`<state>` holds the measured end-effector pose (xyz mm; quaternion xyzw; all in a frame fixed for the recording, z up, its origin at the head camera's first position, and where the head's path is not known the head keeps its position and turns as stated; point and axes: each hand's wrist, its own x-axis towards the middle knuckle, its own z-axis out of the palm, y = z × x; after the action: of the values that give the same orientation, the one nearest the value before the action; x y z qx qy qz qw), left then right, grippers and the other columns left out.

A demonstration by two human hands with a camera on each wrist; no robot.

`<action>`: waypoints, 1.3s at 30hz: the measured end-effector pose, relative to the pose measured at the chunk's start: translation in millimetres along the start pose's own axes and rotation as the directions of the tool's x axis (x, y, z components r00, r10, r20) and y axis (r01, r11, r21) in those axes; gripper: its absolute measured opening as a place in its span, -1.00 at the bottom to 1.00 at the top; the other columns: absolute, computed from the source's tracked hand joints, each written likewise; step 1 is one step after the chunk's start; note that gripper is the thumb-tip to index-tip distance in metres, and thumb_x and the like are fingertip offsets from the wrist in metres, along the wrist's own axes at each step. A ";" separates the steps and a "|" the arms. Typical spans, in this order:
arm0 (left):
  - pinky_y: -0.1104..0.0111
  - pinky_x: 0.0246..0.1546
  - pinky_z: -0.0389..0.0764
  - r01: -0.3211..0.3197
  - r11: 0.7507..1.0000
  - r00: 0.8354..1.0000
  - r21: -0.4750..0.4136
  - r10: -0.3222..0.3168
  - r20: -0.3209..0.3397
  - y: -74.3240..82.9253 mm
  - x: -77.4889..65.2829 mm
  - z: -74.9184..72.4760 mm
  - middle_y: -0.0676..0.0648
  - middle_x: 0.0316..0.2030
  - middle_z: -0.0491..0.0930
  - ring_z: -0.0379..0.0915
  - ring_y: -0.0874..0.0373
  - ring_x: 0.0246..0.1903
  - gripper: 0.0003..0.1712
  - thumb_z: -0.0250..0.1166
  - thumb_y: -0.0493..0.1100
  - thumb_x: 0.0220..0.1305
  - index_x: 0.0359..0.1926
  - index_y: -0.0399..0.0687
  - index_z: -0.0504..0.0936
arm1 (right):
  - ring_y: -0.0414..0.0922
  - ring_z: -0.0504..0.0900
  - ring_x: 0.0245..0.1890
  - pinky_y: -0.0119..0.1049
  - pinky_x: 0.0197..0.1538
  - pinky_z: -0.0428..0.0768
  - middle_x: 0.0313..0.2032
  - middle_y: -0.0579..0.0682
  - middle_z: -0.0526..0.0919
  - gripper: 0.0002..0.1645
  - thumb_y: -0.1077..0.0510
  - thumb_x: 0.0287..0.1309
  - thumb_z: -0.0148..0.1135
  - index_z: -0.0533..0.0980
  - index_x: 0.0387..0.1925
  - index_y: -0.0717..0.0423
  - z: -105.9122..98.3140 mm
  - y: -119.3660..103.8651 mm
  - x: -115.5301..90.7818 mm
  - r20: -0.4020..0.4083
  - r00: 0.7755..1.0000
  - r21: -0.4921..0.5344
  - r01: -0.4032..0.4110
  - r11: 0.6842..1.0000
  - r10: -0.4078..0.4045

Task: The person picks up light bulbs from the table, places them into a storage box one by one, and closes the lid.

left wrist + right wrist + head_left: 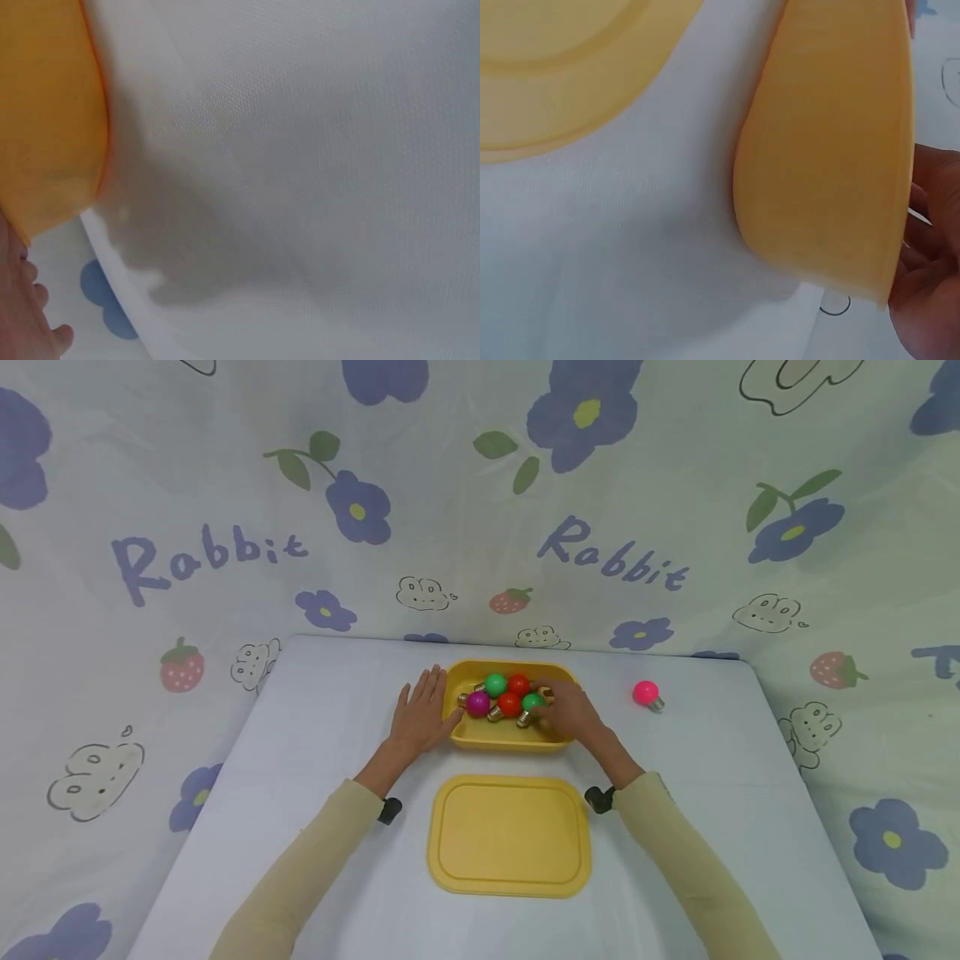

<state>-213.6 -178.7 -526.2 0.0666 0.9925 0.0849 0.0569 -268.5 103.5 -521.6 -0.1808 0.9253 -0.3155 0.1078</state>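
Note:
A yellow plastic box [510, 745] holds several small colored light bulbs with metal screw bases. Among them are a purple bulb [477, 704], a red bulb [509, 704] and a green bulb [496, 684]. My left hand [420, 717] lies along the box's left end, fingers straight, thumb at the rim. Over the right end, my right hand [570, 710] reaches inside, its fingers bent beside another green bulb [533, 702]; I cannot tell whether it grips that bulb. In the right wrist view the box wall [825, 150] partly hides these fingers [930, 240].
A yellow lid [510, 837] lies flat on the white table [360, 893], nearer than the box. Right of the box, a pink bulb [647, 693] lies on the tabletop. A patterned cloth [450, 510] hangs behind the table's far edge.

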 end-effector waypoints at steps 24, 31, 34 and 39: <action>-0.07 0.46 -0.20 -0.001 1.000 1.000 0.003 0.001 -0.003 2.7 -2.9 2.5 -0.18 0.57 -0.25 -0.36 -0.08 0.54 -0.02 -0.10 0.29 0.48 0.57 -0.25 -0.21 | 0.20 0.60 0.08 0.07 0.06 0.60 0.09 0.26 0.63 -0.54 0.22 0.22 0.40 0.57 0.13 0.28 -63.0 79.7 -70.1 -0.396 0.918 0.115 0.068 0.991 -0.017; -0.07 0.46 -0.19 -0.006 1.000 1.000 0.012 0.005 0.007 2.1 -3.5 2.3 -0.18 0.57 -0.26 -0.36 -0.07 0.54 -0.03 -0.13 0.30 0.49 0.58 -0.24 -0.22 | 0.21 0.53 0.17 0.13 0.17 0.50 0.13 0.27 0.60 -0.52 0.22 0.28 0.34 0.53 0.18 0.33 -76.1 114.9 -85.9 -0.455 0.888 0.157 0.008 0.988 0.064; -0.06 0.46 -0.23 -0.003 1.000 1.000 0.008 0.003 0.013 2.5 -4.4 0.8 -0.18 0.57 -0.27 -0.38 -0.07 0.54 -0.03 -0.13 0.29 0.49 0.57 -0.24 -0.23 | 0.23 0.46 0.24 0.13 0.24 0.44 0.18 0.28 0.56 -0.49 0.21 0.30 0.32 0.50 0.22 0.33 -78.9 125.5 -88.0 -0.463 0.877 0.180 -0.053 0.982 0.132; -0.06 0.46 -0.22 -0.002 1.000 1.000 0.008 0.002 0.012 2.4 -3.5 0.8 -0.18 0.57 -0.27 -0.39 -0.07 0.54 -0.03 -0.13 0.29 0.49 0.57 -0.24 -0.24 | 0.23 0.42 0.28 0.08 0.27 0.41 0.25 0.30 0.49 -0.44 0.18 0.31 0.31 0.45 0.27 0.32 -80.8 144.7 -88.1 -0.460 0.859 0.227 -0.132 0.965 0.226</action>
<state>-209.8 -176.8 -526.1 0.0682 0.9925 0.0805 0.0625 -252.1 289.4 -541.3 0.0015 0.9018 -0.4246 -0.0806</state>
